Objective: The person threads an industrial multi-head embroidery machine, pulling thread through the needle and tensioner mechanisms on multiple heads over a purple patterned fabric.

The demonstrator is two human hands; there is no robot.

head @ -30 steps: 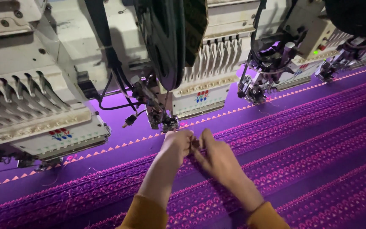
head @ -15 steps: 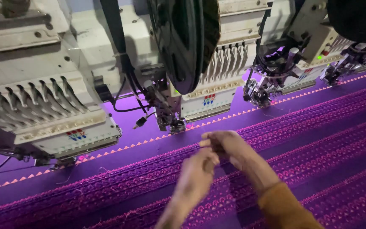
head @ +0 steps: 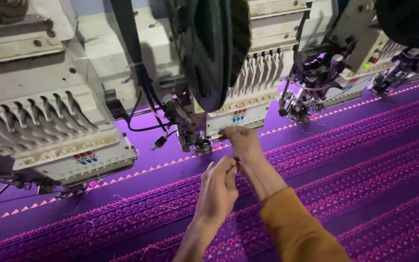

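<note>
Purple fabric (head: 355, 160) stretched flat covers the whole working surface, crossed by rows of pink embroidered bands, with a line of small orange triangles (head: 136, 173) stitched along its far edge. Above it runs a row of cream embroidery machine heads (head: 59, 140), each with a rank of metal thread levers, and a dark round wheel (head: 214, 48) hangs in front of the middle head.

Reaching furthest forward, the right hand (head: 241, 140), in an orange sleeve (head: 297, 228), has its fingertips curled closed right at the foot of the middle head, just beside the needle assembly (head: 192, 138). Its grip looks pinched on something very fine, probably a thread, though the thread itself is too thin to make out. The left hand (head: 217, 191) sits just beneath the right wrist, thumb and forefinger pressed together at the tips, the other fingers loosely folded; again I cannot tell for sure what it pinches, but it looks like the same fine strand.

Judging from this, the main risk is the closeness of the right fingertips to the needles: if the head started moving, they could be struck. A thread this fine could also slip from either pinch or snap if pulled too tight. The sleeve hovers close over the fabric, so it might snag loose stitching
</note>
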